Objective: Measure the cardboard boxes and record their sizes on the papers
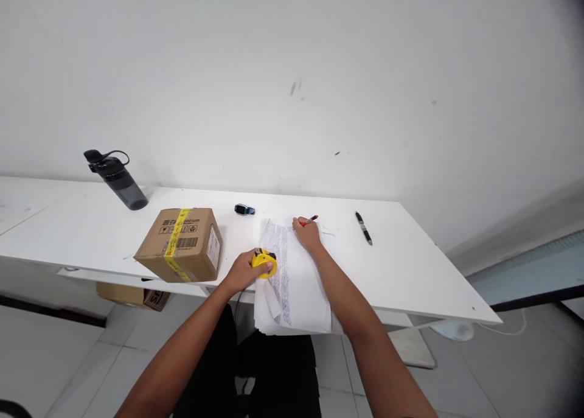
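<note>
My left hand [243,273] is closed around a yellow tape measure [264,262] at the left edge of a stack of paper [303,284]. No blade can be made out coming from its case. Toward the top of the stack, my right hand [306,232] grips a red pen [310,221], its tip hidden by the fingers. Dense handwriting fills a column on the paper's left side, while the rest of the sheet looks mostly blank. The stack's lower end hangs past the table's front edge, and one corner is folded up.
On the white table [392,272], a taped cardboard box [182,247] stands left of my left hand. Behind it leans into view a dark water bottle [119,182]. A smartwatch [244,209] lies beyond the paper, and a black pen [364,228] lies to the right. Another carton [132,295] sits below.
</note>
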Motion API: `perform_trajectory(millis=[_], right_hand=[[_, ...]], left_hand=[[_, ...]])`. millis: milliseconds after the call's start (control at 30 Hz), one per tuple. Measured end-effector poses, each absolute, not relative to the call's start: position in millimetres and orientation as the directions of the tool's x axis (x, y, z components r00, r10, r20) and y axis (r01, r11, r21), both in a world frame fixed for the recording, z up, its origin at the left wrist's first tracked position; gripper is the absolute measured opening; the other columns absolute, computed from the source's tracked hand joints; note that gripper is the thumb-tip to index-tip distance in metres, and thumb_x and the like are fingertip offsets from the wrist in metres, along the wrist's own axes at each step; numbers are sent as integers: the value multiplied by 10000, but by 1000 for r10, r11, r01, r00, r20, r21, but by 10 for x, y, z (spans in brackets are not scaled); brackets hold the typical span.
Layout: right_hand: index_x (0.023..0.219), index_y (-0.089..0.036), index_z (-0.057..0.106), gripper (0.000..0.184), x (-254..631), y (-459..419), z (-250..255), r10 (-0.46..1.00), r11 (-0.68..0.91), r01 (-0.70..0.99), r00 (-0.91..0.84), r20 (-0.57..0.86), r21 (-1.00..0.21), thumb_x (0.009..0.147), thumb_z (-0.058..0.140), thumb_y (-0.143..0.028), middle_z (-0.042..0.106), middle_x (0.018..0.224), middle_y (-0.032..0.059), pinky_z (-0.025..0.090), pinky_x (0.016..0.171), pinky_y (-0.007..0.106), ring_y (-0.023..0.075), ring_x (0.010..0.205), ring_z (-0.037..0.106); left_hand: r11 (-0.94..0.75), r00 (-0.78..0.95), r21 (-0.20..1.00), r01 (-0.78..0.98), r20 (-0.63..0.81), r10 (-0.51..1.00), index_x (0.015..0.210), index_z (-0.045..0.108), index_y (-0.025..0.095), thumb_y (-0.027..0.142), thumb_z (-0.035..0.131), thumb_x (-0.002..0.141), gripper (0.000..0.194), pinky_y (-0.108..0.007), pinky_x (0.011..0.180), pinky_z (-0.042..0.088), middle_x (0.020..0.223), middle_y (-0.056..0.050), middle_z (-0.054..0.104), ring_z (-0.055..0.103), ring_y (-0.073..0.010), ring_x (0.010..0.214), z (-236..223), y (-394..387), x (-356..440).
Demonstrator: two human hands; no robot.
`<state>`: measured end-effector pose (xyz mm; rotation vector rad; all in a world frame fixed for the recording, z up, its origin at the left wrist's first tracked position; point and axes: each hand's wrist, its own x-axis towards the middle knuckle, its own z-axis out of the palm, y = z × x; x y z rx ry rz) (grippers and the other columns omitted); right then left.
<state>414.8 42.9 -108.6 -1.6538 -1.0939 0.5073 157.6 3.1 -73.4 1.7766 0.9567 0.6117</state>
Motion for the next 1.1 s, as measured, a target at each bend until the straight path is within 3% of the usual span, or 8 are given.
perform_trajectory(millis=[433, 567, 700, 800, 867, 933, 1000, 1100], right_hand=[[659, -228, 556, 361, 4142, 390, -1058, 817, 26, 506, 486, 309, -862, 885, 448, -489, 611, 708, 16, 411, 715, 307, 180, 710, 541], [1055, -209, 658, 350, 4089, 376, -1100, 778, 122, 761, 326, 537, -638, 944, 413, -433, 634, 1052, 89, 444, 762, 312, 206, 889, 601], [1273, -220, 608, 395, 3997, 338, -1028, 895, -35, 934, 188, 403, -357, 927, 420, -198, 613, 1205, 114, 447, 742, 307, 213, 942, 620], [1294, -237, 608, 467, 3895, 228, -871, 920, -50, 970, 137, 367, -238, 869, 467, -105, 565, 1349, 131, 424, 910, 374, 263, 1154, 564], [1283, -218, 613, 422, 3801, 102, -736, 891, -37, 949, 173, 420, -313, 906, 435, -164, 519, 1418, 145, 368, 1021, 447, 292, 1299, 464], [1282, -195, 596, 415, 3675, -65, -593, 872, 40, 816, 253, 419, -577, 964, 367, -335, 562, 1367, 159, 386, 1029, 468, 285, 1291, 482], [1259, -185, 577, 562, 3502, -262, -454, 906, 163, 495, 267, 328, -853, 966, 270, -554, 645, 1222, 163, 465, 954, 459, 275, 1157, 594], [1215, -219, 549, 727, 3132, -563, -257, 936, 313, 104, 132, 325, -944, 903, 145, -737, 665, 1147, 146, 515, 886, 459, 269, 1038, 663]], left_hand=[[-265, 554, 882, 390, 5, 832, 952, 653, 175, 570, 656, 772, 434, -271, 657, 451, 865, -29, 690, 609, -179, 753, -749, 34, 1589], [-400, 549, 788, 468, 96, 830, 887, 647, 190, 621, 655, 751, 453, -276, 636, 424, 822, -31, 683, 608, -197, 742, -747, 6, 1607], [-501, 563, 723, 475, 187, 805, 859, 652, 199, 652, 636, 754, 465, -298, 657, 422, 789, -43, 682, 628, -224, 741, -747, -26, 1612], [-584, 565, 627, 515, 264, 782, 881, 655, 194, 651, 637, 760, 473, -346, 724, 446, 846, -80, 692, 650, -272, 833, -791, -74, 1593], [-662, 581, 569, 489, 354, 733, 963, 657, 193, 612, 670, 760, 465, -391, 827, 459, 986, -107, 708, 646, -301, 986, -829, -139, 1564], [-727, 568, 549, 412, 469, 676, 1041, 647, 206, 576, 714, 745, 479, -423, 933, 445, 1112, -107, 705, 616, -299, 1115, -836, -240, 1519], [-755, 474, 569, 326, 593, 651, 1077, 637, 222, 574, 732, 733, 501, -443, 996, 428, 1153, -96, 703, 592, -289, 1176, -782, -371, 1462], [-730, 220, 648, 216, 696, 683, 1079, 632, 221, 605, 677, 772, 494, -443, 985, 451, 1096, -96, 700, 598, -275, 1150, -578, -577, 1362]])
